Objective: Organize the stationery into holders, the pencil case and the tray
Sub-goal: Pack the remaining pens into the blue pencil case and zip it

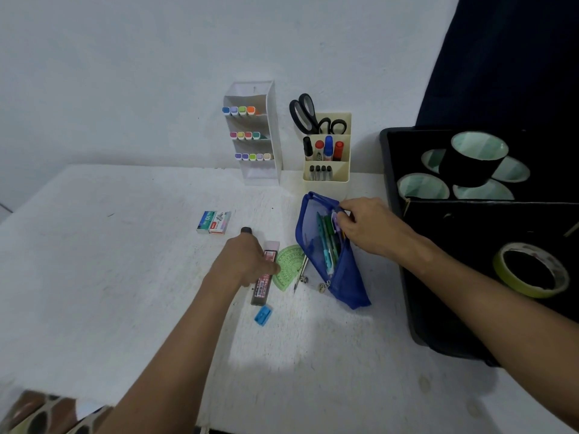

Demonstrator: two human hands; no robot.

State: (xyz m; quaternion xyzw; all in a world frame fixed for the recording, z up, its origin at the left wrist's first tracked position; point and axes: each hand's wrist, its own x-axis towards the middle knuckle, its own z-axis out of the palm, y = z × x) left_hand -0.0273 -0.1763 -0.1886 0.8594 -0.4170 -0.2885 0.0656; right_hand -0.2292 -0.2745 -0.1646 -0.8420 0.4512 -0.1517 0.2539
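A blue mesh pencil case (pixel 344 283) lies open on the white table, with several pens and pencils (pixel 327 242) inside. My right hand (pixel 366 227) holds its open top edge and pinches a small lilac item (pixel 334 219) at the mouth. My left hand (pixel 247 258) is curled round a dark object whose black end (pixel 246 230) sticks out beyond the fingers; the rest is hidden. Beside that hand lie a long lead refill case (pixel 261 286), a green protractor (pixel 289 264), a metal compass (pixel 301 274) and a blue sharpener (pixel 263 315). Two staple boxes (pixel 214 222) sit further left.
A white tiered holder (pixel 269 136) with highlighters and a cream holder (pixel 341 177) with scissors, markers and pens stand against the wall. A black tray (pixel 407 277) at the right holds several tape rolls, among them a yellow one (pixel 501 270).
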